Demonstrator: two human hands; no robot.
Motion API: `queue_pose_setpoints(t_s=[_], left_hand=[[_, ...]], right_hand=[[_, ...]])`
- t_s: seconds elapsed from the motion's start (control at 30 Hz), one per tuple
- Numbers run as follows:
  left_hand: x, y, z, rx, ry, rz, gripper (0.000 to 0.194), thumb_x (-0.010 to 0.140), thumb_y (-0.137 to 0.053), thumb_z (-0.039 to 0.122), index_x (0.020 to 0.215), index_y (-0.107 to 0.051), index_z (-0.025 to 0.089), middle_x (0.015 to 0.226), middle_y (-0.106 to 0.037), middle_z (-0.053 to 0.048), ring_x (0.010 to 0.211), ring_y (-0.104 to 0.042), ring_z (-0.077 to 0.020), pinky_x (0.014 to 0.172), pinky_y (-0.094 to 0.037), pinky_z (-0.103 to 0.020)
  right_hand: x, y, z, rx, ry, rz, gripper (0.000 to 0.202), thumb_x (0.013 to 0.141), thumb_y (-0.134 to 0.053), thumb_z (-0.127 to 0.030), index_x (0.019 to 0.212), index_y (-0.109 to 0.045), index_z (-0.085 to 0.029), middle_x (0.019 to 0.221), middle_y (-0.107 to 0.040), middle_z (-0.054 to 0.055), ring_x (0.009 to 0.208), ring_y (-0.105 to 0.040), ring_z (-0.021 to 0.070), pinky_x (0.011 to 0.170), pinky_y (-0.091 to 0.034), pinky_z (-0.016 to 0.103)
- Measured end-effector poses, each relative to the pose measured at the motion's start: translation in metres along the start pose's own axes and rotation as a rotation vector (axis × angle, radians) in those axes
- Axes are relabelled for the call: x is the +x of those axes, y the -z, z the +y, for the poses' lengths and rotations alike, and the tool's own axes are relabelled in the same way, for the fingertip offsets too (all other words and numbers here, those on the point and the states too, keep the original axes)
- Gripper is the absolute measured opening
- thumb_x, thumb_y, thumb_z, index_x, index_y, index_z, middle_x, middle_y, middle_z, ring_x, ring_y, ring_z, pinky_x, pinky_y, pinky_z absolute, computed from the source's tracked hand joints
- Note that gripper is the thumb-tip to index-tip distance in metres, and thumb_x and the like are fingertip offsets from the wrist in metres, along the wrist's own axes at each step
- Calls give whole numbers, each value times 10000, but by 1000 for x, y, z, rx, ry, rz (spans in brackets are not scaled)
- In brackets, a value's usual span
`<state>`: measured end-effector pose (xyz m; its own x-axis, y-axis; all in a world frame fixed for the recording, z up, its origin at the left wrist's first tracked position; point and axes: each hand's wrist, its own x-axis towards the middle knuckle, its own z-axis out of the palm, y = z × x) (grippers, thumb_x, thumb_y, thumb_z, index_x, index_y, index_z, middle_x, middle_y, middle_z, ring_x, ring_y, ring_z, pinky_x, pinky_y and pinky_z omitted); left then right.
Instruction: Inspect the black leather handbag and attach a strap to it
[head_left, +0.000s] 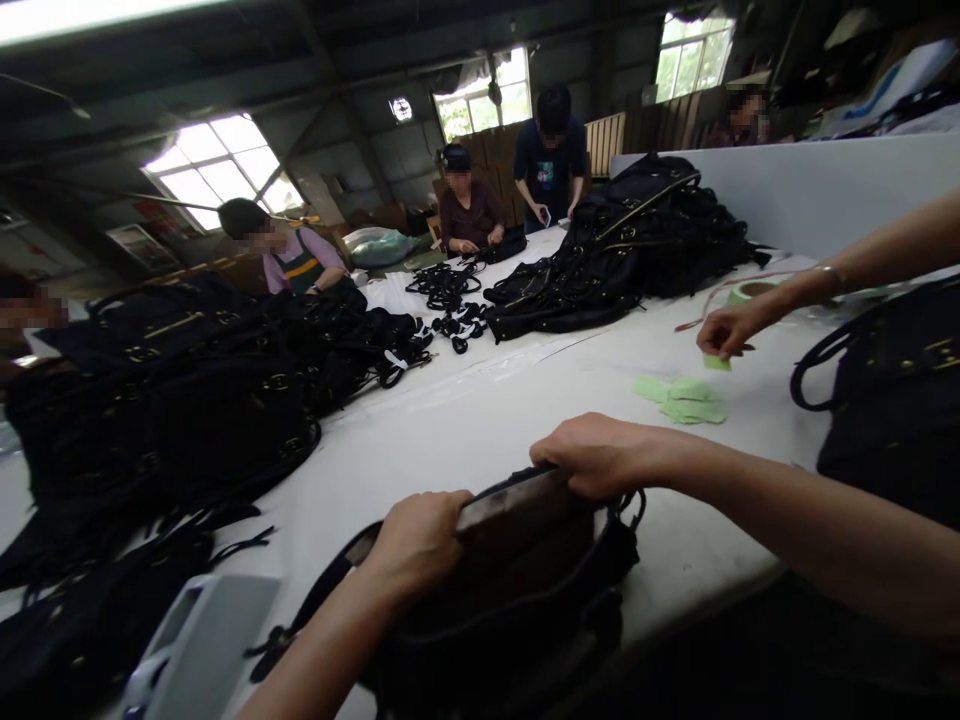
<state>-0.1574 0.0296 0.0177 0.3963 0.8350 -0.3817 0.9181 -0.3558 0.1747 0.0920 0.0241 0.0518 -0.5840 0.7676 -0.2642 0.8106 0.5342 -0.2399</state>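
Note:
A black bag (517,600) with its mouth open lies at the near edge of the white table (420,430), its dark lining showing. My left hand (424,540) is closed on the left part of its far rim. Farther right along that same rim, my right hand (589,455) grips the edge with curled fingers. Straps hang at both sides of the bag. Its lower part is in shadow.
Black bags are heaped at left (187,400) and far centre (637,240). A grey plastic bin (217,640) stands lower left. At right, another person's hand (739,325) holds a green piece beside green pieces (686,400) and a tape roll (752,290). Several people work around the table.

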Motion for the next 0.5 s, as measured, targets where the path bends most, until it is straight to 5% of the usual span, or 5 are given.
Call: queue_pose_setpoints(t_s=[0.07, 0.2, 0.3, 0.4, 0.5], left_hand=[[5, -6, -2, -73, -16, -4, 409, 611, -439, 79, 884, -675, 271, 871, -722, -32, 858, -658, -267, 722, -443, -336], [4, -16, -8, -318, -12, -2, 476, 634, -429, 90, 1011, -655, 274, 997, -714, -6, 954, -634, -224, 776, -439, -292], [0, -18, -11, -528, -37, -58, 325, 680, -484, 173, 950, -660, 216, 916, -705, -11, 897, -619, -216, 723, -441, -261], [-5, -23, -16, -682, -66, -164, 196, 675, -518, 209, 810, -657, 178, 749, -659, 5, 716, -573, -179, 600, -402, -240], [-7, -35, -23, -837, -74, -268, 115, 679, -560, 245, 698, -629, 155, 627, -571, 26, 576, -463, -124, 526, -334, -226]], right_hand=[[-3, 0, -9, -107, 0, 108, 280, 708, -593, -121, 983, -600, -173, 876, -648, 63, 774, -606, 220, 594, -379, 271], [-11, 0, -52, -288, 232, 471, 122, 852, -557, -146, 968, -589, -164, 942, -626, 87, 879, -580, 246, 759, -430, 364], [-9, -5, -84, -287, 360, 310, 155, 898, -474, -113, 863, -617, -163, 785, -624, 58, 682, -577, 207, 556, -397, 314], [1, -18, -91, -249, 229, 89, 116, 833, -532, -96, 800, -631, -149, 715, -623, 55, 556, -553, 185, 439, -304, 297], [10, -36, -78, -221, 264, 231, 56, 848, -581, -174, 882, -623, -157, 819, -636, 58, 688, -587, 207, 540, -386, 312]])
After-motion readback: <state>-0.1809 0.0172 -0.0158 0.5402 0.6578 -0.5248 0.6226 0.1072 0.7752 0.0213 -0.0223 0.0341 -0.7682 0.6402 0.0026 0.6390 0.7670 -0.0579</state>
